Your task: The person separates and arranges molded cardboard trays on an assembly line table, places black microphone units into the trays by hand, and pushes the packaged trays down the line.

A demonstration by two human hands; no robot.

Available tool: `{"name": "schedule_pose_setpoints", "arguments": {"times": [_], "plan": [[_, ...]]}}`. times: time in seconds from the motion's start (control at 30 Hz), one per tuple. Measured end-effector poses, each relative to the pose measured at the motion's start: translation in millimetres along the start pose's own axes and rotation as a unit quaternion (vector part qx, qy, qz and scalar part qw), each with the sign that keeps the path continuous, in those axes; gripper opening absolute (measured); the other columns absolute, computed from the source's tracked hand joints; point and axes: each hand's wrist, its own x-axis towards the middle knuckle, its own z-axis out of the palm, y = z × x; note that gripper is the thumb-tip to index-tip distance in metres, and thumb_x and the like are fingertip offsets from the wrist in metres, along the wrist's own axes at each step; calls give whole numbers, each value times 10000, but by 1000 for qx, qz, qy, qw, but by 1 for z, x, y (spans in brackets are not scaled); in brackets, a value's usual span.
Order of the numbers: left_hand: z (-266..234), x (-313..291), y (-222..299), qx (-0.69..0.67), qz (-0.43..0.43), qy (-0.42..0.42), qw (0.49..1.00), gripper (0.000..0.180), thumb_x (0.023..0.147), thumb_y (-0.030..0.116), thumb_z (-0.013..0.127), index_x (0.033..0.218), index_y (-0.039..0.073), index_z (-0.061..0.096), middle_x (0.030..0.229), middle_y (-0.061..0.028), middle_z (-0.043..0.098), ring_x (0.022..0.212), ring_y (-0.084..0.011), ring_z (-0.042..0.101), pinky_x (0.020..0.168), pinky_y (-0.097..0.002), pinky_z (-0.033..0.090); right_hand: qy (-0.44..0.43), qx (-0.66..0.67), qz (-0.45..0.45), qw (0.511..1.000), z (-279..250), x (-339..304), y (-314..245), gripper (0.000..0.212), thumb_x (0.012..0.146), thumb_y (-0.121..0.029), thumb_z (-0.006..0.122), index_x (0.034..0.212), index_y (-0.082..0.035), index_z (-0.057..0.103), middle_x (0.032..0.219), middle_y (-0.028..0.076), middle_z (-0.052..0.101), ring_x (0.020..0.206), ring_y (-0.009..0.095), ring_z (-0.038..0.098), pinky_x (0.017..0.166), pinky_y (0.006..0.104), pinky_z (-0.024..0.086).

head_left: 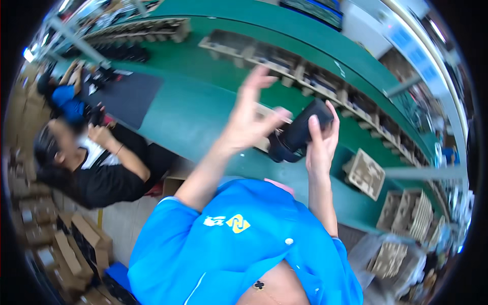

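My right hand grips a black cylindrical device above the green workbench, fingers along its right side and thumb across the near face. The cylinder tilts, its lower left end wider and ring-like; its exact kind cannot be made out. To its left, my left hand is raised with the fingers apart and nothing in them, slightly smeared by motion. Its thumb side is close to the cylinder; whether they touch is unclear. Behind the device a pale tray shows only in part.
Along the bench's far side runs a row of beige trays with dark parts. A moulded tray lies at the right, near stacked trays. A co-worker in black sits at the left by a dark mat. Cardboard boxes fill the lower left.
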Motion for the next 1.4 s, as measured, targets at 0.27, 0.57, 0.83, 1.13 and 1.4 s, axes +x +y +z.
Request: {"name": "schedule_pose_setpoints", "arguments": {"times": [0.27, 0.57, 0.83, 1.13, 1.4], "plan": [[46, -52, 35, -222, -346, -193, 891, 601, 1007, 488, 304, 1337, -8, 383, 1032, -166, 622, 831, -249, 667, 694, -331, 563, 161, 298, 142, 930, -59, -16, -33, 525, 874, -349, 680, 1200, -5, 455, 1111, 186, 561, 1048, 321, 582, 943, 483, 502], [62, -51, 48, -213, -306, -130, 919, 502, 971, 421, 500, 1183, -18, 381, 918, -194, 605, 646, -180, 655, 532, -258, 519, 192, 478, 278, 811, -82, -22, -22, 463, 879, -301, 681, 1164, -58, 407, 1103, 152, 554, 1024, 277, 600, 891, 470, 541], [50, -39, 46, -190, -319, -121, 921, 453, 946, 293, 582, 1192, -32, 384, 916, -176, 618, 624, -158, 650, 528, -248, 518, 218, 432, 268, 833, -79, -27, -13, 443, 891, -295, 670, 1195, -69, 440, 1130, 123, 521, 1100, 247, 551, 906, 430, 532], [34, -28, 45, -138, -184, -159, 960, 613, 828, 47, 686, 1370, 58, 399, 1119, -160, 555, 735, -149, 667, 588, -232, 529, 145, 363, 247, 887, -75, -38, -14, 357, 919, -239, 628, 1206, -87, 479, 1185, 125, 544, 1120, 218, 545, 966, 449, 478], [20, -20, 38, -97, -178, -161, 966, 671, 800, 64, 720, 1387, 56, 395, 1199, -134, 526, 921, -165, 621, 671, -246, 537, -8, 140, 127, 982, -89, -52, -18, 744, 830, -134, 716, 1416, -130, 257, 1287, 159, 467, 1131, 272, 551, 926, 476, 510]]}}
